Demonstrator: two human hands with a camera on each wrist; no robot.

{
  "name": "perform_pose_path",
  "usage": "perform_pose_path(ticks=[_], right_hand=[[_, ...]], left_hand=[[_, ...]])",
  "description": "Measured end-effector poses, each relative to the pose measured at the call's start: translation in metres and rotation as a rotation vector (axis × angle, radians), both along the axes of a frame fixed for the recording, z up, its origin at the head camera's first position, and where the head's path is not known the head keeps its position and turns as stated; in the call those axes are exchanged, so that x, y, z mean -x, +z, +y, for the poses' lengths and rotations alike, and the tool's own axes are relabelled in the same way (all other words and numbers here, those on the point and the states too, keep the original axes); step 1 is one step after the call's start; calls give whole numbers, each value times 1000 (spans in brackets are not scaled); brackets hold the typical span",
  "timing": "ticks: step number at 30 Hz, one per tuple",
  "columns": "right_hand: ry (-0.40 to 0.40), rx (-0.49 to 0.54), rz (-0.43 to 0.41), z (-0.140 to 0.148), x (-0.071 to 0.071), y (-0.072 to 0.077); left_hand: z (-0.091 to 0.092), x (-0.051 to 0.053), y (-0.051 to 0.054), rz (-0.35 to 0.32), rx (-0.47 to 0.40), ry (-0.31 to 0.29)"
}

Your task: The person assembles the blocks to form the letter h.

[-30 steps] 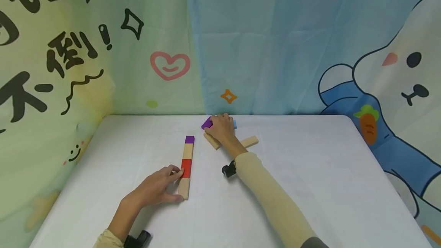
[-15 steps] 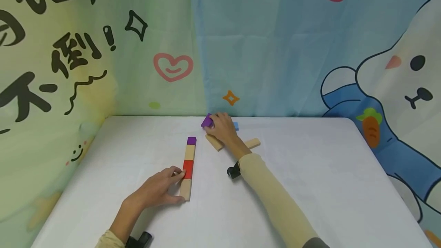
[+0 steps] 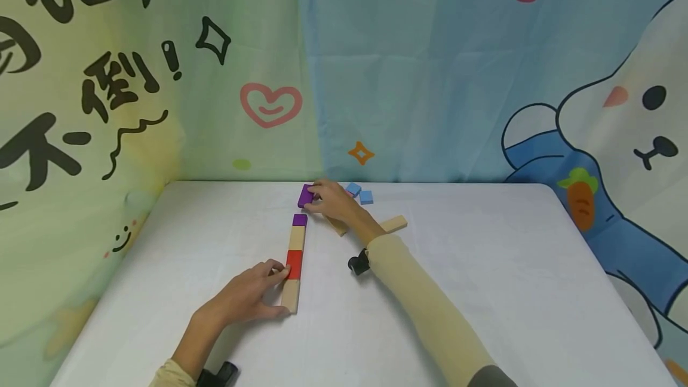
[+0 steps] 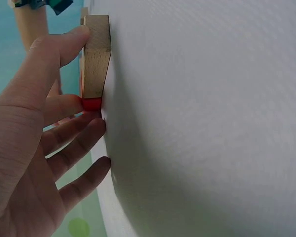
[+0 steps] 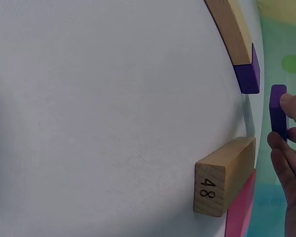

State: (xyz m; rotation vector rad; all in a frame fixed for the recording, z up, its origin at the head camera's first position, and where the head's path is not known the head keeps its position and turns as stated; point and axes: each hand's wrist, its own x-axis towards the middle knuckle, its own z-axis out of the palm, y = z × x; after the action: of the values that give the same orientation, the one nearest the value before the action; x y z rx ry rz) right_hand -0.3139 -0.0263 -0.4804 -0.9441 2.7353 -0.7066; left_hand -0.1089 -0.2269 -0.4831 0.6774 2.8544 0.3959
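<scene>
A straight row of blocks lies on the white table: a plain wooden block [image 3: 291,297] nearest, then a red block [image 3: 294,264], another plain wooden block [image 3: 297,237] and a purple block [image 3: 300,220] at the far end. My left hand [image 3: 244,294] rests along the row's left side, thumb on the near plain block and index finger on the red one, other fingers spread. With thumb and fingers, my right hand [image 3: 337,203] pinches a second purple block [image 3: 304,196], just beyond the row's far end. In the right wrist view this purple block [image 5: 277,111] appears apart from the row.
Under my right hand lies a plain wooden block [image 3: 337,226], marked 48 in the right wrist view, beside a pink block [image 5: 240,210]. Another plain block [image 3: 395,224] lies to the right. Two blue blocks [image 3: 366,197] sit near the back edge. A printed curtain hangs behind.
My right hand has moved left with the pinched purple block, from the loose blocks toward the row's far end, uncovering the blue blocks. My left hand has stayed in place.
</scene>
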Motion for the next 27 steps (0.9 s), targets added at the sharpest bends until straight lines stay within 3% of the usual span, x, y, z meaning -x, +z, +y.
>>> perform_pose_path(ticks=[9, 19, 27], right_hand=[[71, -35, 39, -8, 1, -3], [76, -80, 15, -11, 2, -5], [69, -85, -29, -12, 1, -6]], left_hand=[[0, 0, -1, 1, 1, 4], [-1, 0, -1, 24, -6, -14], [0, 0, 1, 4, 1, -6]])
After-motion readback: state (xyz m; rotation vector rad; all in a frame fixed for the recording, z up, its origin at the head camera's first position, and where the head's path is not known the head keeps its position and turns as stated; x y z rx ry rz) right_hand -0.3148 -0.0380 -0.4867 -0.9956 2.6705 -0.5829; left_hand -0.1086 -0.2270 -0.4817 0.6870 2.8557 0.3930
